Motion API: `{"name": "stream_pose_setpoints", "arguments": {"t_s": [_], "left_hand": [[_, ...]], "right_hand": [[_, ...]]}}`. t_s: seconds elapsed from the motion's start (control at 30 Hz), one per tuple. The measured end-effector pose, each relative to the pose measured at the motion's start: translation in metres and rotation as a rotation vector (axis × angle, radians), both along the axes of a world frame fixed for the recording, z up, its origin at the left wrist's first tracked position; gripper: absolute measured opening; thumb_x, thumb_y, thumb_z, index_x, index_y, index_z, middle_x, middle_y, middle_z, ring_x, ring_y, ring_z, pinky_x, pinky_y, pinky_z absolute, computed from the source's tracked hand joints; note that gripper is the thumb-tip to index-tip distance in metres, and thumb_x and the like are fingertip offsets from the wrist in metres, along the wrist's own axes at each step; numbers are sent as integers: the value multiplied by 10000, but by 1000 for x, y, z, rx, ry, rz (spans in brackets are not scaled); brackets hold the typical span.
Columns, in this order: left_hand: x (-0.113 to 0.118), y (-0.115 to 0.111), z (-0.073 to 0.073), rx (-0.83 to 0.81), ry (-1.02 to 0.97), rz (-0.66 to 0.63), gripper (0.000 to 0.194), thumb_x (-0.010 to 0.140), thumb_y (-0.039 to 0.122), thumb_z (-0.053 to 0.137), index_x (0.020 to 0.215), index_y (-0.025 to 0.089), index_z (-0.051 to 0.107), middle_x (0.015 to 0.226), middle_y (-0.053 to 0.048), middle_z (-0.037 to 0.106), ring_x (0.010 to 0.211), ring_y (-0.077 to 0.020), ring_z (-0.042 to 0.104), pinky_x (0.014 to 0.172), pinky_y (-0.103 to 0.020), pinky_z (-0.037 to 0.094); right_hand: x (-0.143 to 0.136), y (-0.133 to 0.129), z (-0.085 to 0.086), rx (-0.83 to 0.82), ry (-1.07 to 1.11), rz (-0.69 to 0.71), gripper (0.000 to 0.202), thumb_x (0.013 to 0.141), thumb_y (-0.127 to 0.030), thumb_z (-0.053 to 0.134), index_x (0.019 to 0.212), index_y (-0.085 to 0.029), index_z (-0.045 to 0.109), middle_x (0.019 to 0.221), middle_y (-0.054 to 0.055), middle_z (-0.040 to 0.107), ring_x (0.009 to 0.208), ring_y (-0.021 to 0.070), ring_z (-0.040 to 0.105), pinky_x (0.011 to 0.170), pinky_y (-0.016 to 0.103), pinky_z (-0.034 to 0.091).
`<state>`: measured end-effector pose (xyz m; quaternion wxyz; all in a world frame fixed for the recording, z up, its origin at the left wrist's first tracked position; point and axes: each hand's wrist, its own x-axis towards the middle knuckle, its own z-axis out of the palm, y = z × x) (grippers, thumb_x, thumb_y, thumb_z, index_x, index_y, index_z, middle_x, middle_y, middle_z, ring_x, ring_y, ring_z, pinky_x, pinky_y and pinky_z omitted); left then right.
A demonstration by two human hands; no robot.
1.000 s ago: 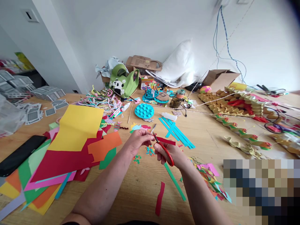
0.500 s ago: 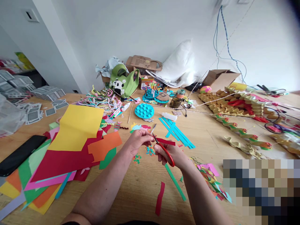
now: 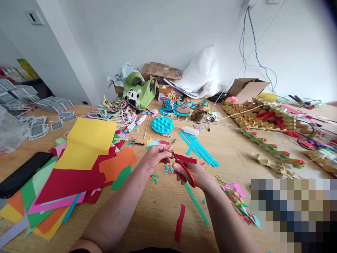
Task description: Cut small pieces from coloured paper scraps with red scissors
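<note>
Red-handled scissors are gripped in my right hand, their blades pointing up and away. My left hand is pinched close to the blades; what lies between its fingertips is too small to make out. A red paper strip extends to the right from near the blades, above my right hand. Below the hands, small blue and orange paper bits and green and red bits lie on the table. A green strip and another red strip rest nearer to me.
Stacked coloured paper and a black phone are at the left. Ahead stand a blue bumpy disc and a jar. Blue strips, egg-carton pieces and paper scraps lie to the right.
</note>
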<state>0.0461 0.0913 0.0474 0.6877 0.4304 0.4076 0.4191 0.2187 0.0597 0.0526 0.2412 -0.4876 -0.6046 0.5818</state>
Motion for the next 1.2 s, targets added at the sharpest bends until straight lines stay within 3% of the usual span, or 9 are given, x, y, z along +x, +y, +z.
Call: {"name": "stream_pose_setpoints", "arguments": {"t_s": [0.9, 1.2], "left_hand": [[-1, 0, 0, 48, 54, 11, 85, 621, 206, 673, 659, 139, 635, 666, -14, 628, 587, -93, 557, 555, -218, 395], [-1, -1, 5, 2, -65, -30, 132, 609, 198, 702, 671, 117, 617, 622, -26, 643, 594, -129, 620, 625, -266, 478]], "right_hand": [[3, -1, -4, 16, -21, 5, 495, 747, -651, 593, 683, -163, 541, 494, -11, 561, 385, 99, 532, 355, 184, 357], [3, 0, -8, 12, -23, 7, 528, 744, -681, 586, 688, -157, 541, 489, -6, 560, 382, 100, 530, 356, 185, 372]]}}
